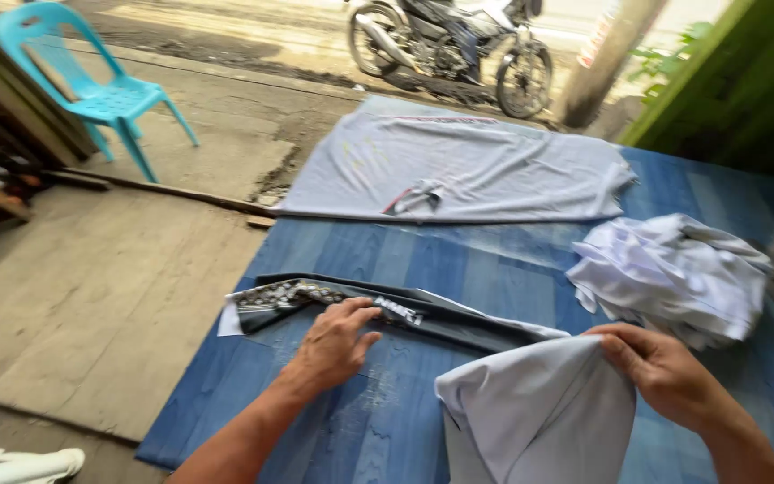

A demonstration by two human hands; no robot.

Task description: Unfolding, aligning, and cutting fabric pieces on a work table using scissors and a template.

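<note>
Head view, looking down over a blue striped mat [494, 269] laid on the ground and serving as the surface. Front and centre, a white garment [539, 412], partly lifted off the mat at its near end, with a long dark printed strip [378, 309] running leftward along its upper edge. Soft, light cloth by the look of it, limp, sure to sag and crease wherever unsupported; best taken at an edge or corner, pinched rather than gripped, and smoothed flat with a palm. Nothing fragile about it, though loose fabric tends to slide and bunch on a smooth mat.

Left hand [333, 345]: flat and mostly open, fingers curled lightly down, pressing on the dark strip and holding nothing closed inside. Right hand [660, 367]: closed in a pinch, thumb against fingers, on the raised fold of the white garment, lifting it clear of the mat.

Elsewhere on the mat: a second pale garment spread flat [459, 170] at the far end, well apart from both hands, and a crumpled white heap [674, 273] just beyond the right hand. Off the mat: a turquoise plastic chair [91, 90] on the concrete, a parked motorcycle [450, 45] by the road.
</note>
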